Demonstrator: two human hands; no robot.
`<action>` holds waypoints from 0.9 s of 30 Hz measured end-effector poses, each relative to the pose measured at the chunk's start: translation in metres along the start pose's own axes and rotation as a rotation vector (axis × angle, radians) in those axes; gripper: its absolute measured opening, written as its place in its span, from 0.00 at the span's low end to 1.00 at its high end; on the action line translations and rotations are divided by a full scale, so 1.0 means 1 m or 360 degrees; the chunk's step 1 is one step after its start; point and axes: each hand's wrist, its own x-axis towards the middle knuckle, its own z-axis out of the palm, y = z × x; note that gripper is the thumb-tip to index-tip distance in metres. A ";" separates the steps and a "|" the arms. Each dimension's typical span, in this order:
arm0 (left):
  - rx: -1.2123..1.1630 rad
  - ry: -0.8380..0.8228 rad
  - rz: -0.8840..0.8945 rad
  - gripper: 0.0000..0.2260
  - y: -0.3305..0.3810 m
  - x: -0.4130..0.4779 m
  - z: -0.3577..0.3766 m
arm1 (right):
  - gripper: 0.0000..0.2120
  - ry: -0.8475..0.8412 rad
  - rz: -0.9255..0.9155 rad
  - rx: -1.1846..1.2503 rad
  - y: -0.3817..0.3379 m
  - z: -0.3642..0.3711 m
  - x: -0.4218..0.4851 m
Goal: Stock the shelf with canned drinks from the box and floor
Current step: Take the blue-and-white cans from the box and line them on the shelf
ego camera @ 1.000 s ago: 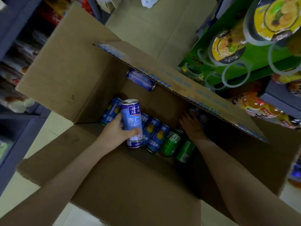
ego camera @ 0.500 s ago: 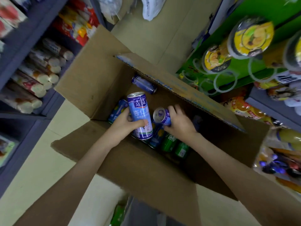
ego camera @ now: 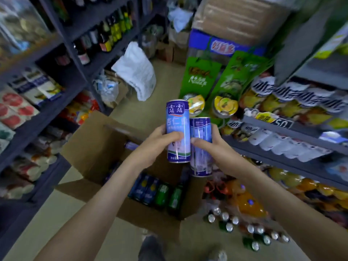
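My left hand grips a tall blue can upright, raised above the open cardboard box. Right beside it, my right hand grips a second blue can, slightly lower, and the two cans touch. Inside the box lie blue and green cans on their sides. Several more cans stand on the floor at the foot of the right-hand shelf.
Dark shelving with bottles and packets lines the left side. A green display stand and a white bag stand on the floor beyond the box. My shoes show at the bottom.
Both hands have lifted out of the box, each with a blue can. The camera has tilted up from the box to the aisle and shelves.
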 end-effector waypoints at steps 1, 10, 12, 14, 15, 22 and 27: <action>0.0023 -0.0020 0.0040 0.13 0.008 0.000 0.023 | 0.23 -0.0061 0.0016 0.0228 -0.009 -0.020 -0.014; 0.0045 -0.0185 0.0206 0.08 0.039 0.005 0.223 | 0.24 -0.0217 -0.0223 0.0328 -0.047 -0.198 -0.135; 0.0064 -0.0215 0.0235 0.07 0.048 0.004 0.259 | 0.18 -0.0081 -0.0289 0.0348 -0.056 -0.225 -0.153; 0.0076 -0.0202 0.0259 0.09 0.059 0.006 0.290 | 0.16 0.0040 -0.0372 0.0339 -0.067 -0.248 -0.168; 0.0096 -0.0198 0.0275 0.08 0.065 0.007 0.304 | 0.14 0.0081 -0.0419 0.0328 -0.073 -0.257 -0.176; 0.0301 -0.0411 0.0533 0.11 0.122 0.014 0.370 | 0.20 0.0193 -0.0718 0.0370 -0.129 -0.295 -0.202; 0.0481 -0.0357 0.0665 0.18 0.172 0.022 0.385 | 0.20 0.0027 -0.0708 0.0542 -0.176 -0.316 -0.209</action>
